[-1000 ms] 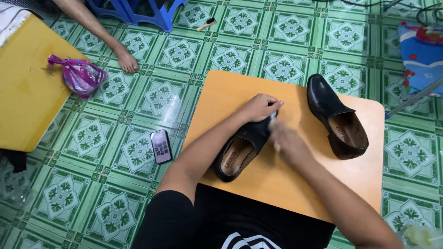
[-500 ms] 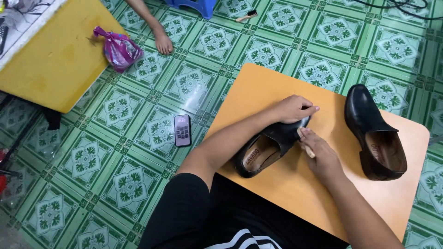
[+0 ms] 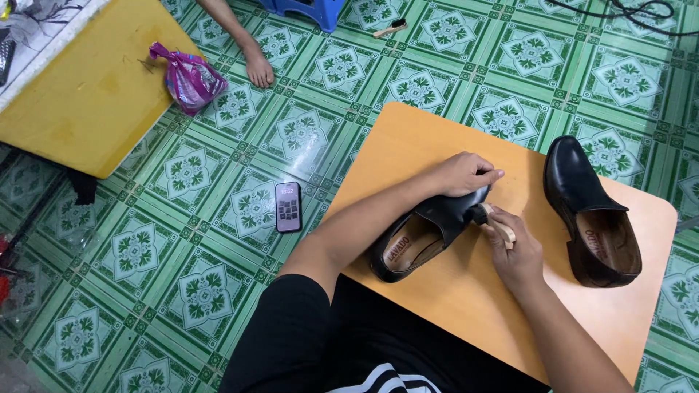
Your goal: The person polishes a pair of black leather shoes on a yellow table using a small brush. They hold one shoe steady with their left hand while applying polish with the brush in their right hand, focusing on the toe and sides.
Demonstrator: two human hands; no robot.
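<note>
Compared with the earlier frame, the view is sitting slightly lower and both hands are keeping to the same shoe. Going left to right: a yellow table is standing on the tiled floor beside a pink bag, and a phone is lying face up on the tiles. On the orange table, the left hand is pressing flat on the toe of the shoe, seemingly to steady it, fingers together. The right hand is clamping a small wooden brush against the toe. Two black shoes are showing; the second shoe is resting apart at right, untouched.
</note>
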